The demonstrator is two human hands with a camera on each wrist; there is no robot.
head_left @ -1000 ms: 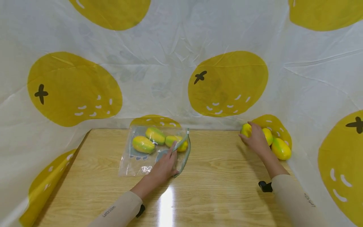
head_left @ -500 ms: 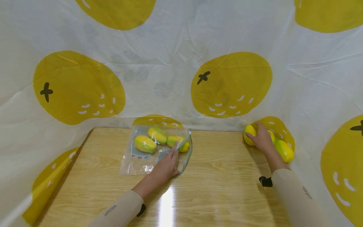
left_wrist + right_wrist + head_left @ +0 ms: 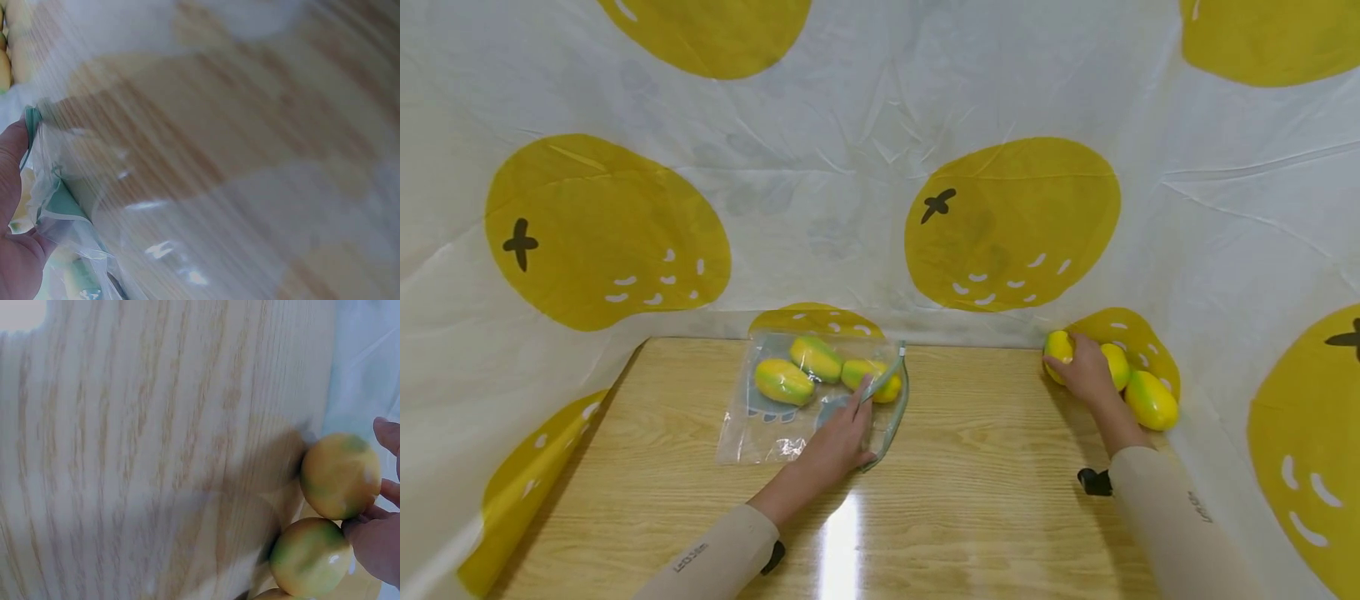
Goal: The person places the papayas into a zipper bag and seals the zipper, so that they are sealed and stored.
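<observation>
A clear zip bag with a green zip edge and blue-grey print lies flat, several yellow-green mangoes inside it. My left hand holds the bag's mouth at its right side, pinching the green edge with the thumb apart, so the mouth gapes. At the far right of the table my right hand reaches over a mango, thumb on its left and fingers on its right. Two more mangoes, a middle one and a nearer one, stand beside it. My palm hides part of the gripped mango.
The wooden table ends at a white cloth printed with large yellow fruits, hanging at the back and both sides. The mangoes at right stand close against this cloth. A bright reflection lies near the front.
My right hand has shifted slightly over the leftmost mango and its fingers have lowered around it. The left hand and the bag stay put. The head view has moved a little.
</observation>
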